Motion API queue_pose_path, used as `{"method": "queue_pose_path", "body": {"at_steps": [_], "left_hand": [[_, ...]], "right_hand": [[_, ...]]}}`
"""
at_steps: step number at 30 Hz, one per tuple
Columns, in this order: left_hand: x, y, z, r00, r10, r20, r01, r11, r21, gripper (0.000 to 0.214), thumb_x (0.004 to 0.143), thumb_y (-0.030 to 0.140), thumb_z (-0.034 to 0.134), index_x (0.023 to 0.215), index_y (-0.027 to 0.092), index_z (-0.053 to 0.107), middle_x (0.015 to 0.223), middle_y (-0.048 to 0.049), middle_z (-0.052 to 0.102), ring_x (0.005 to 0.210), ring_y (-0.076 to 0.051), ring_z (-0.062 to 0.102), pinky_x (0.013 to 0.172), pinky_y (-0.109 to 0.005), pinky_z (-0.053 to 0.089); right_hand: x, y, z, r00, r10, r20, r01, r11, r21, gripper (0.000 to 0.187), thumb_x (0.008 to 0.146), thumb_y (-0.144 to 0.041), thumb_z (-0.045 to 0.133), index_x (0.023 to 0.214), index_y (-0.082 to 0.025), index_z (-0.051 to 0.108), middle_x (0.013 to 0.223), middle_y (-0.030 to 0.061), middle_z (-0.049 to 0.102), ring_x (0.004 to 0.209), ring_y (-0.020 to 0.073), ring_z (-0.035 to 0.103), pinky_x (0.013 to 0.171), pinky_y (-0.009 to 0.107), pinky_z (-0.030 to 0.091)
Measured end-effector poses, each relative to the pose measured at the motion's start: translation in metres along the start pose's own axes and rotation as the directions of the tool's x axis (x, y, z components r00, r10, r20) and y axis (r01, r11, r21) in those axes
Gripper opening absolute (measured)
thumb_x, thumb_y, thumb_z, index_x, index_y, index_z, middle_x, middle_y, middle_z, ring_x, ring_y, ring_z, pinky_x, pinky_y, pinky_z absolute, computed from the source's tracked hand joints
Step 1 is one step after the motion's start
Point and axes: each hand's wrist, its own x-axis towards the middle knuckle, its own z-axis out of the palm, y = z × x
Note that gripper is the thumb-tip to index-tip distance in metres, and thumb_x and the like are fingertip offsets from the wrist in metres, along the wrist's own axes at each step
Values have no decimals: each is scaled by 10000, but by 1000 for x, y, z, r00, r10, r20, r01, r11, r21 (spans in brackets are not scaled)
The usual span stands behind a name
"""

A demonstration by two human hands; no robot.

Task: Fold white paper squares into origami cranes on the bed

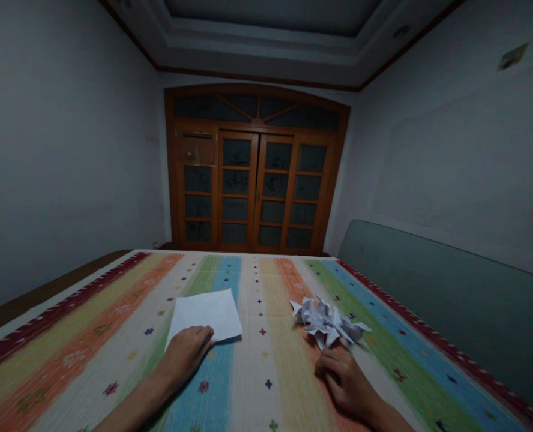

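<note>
A flat white paper sheet [206, 318] lies on the striped tablecloth, tilted a little, and my left hand [183, 354] rests on its near edge with the fingers flat. To the right sits a crumpled, spiky wad of white paper [327, 324]. My right hand [343, 381] lies just below that wad with its fingers curled, close to or touching its lower edge. Neither hand lifts anything.
The tablecloth [252, 282] has coloured stripes and a red border, and it stretches away from me. A grey-green bench back [442, 306] runs along its right side. Glazed wooden doors [251, 192] stand beyond the far end, between plain walls.
</note>
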Motion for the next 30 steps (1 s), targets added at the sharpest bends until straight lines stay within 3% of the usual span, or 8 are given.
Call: {"method": "queue_pose_path", "body": {"at_steps": [7, 12, 15, 17, 21, 25, 28, 30], "left_hand": [[-22, 63, 19, 977, 200, 73, -198, 979, -44, 86, 956, 245, 602, 985, 231, 682, 1024, -62, 757, 961, -268, 683, 860, -372, 518], [-38, 86, 41, 940, 337, 54, -332, 939, -86, 147, 847, 211, 733, 985, 239, 693, 1114, -73, 741, 1025, -298, 654, 868, -393, 540], [-39, 87, 51, 921, 388, 44, -381, 918, -111, 128, 847, 280, 776, 964, 265, 725, 1138, -69, 736, 1048, -307, 646, 877, -409, 553], [-38, 86, 54, 918, 396, 28, -389, 910, -145, 118, 856, 316, 778, 960, 277, 736, 1126, -64, 735, 1052, -304, 645, 908, -426, 553], [-35, 75, 50, 943, 332, -4, -327, 929, -175, 354, 854, 343, 754, 1188, 248, 685, 1344, -120, 665, 1263, -365, 565, 1062, -523, 493], [-32, 59, 48, 950, 303, 77, -292, 948, -128, 692, 951, 426, 623, 1557, 189, 388, 1641, -180, 351, 1500, -401, 320, 1194, -578, 349], [-29, 53, 49, 927, 337, 162, -317, 938, -137, 785, 999, 485, 537, 1639, 241, 154, 1688, -138, 195, 1542, -375, 220, 1227, -584, 281], [-26, 52, 49, 922, 335, 194, -312, 940, -139, 790, 1013, 507, 506, 1640, 262, 93, 1693, -119, 163, 1551, -359, 193, 1237, -584, 254]], "right_hand": [[1, -1, -3, 1000, -7, 8, 7, 1000, 2, 238, 884, -141, 461, 774, -185, 668, 751, 72, 698, 711, 218, 670, 657, 303, 443], [16, -30, -8, 998, 1, 70, -5, 998, 69, 195, 908, -187, 498, 912, -186, 693, 889, 92, 728, 824, 238, 682, 748, 340, 500], [29, -61, -3, 993, 38, 107, -53, 988, 144, 239, 953, -205, 484, 1059, -198, 698, 1080, 112, 721, 1027, 254, 666, 919, 376, 525], [36, -79, 3, 979, 43, 199, -76, 984, 161, 312, 974, -240, 494, 1232, -189, 663, 1224, 135, 694, 1130, 264, 649, 1005, 395, 522], [48, -93, 16, 932, 29, 362, -78, 990, 120, 545, 990, -303, 507, 1514, -162, 465, 1578, 156, 457, 1449, 322, 425, 1207, 486, 363], [56, -91, 29, 900, 1, 436, -67, 989, 134, 613, 1012, -304, 462, 1589, -143, 332, 1651, 134, 307, 1518, 303, 313, 1250, 480, 290], [59, -90, 38, 891, -43, 453, -46, 982, 183, 646, 1004, -303, 484, 1604, -159, 293, 1660, 125, 264, 1535, 297, 265, 1257, 482, 262], [60, -89, 41, 883, -44, 467, -54, 979, 195, 662, 1003, -314, 493, 1610, -172, 271, 1665, 121, 236, 1541, 293, 243, 1260, 487, 247]]}}
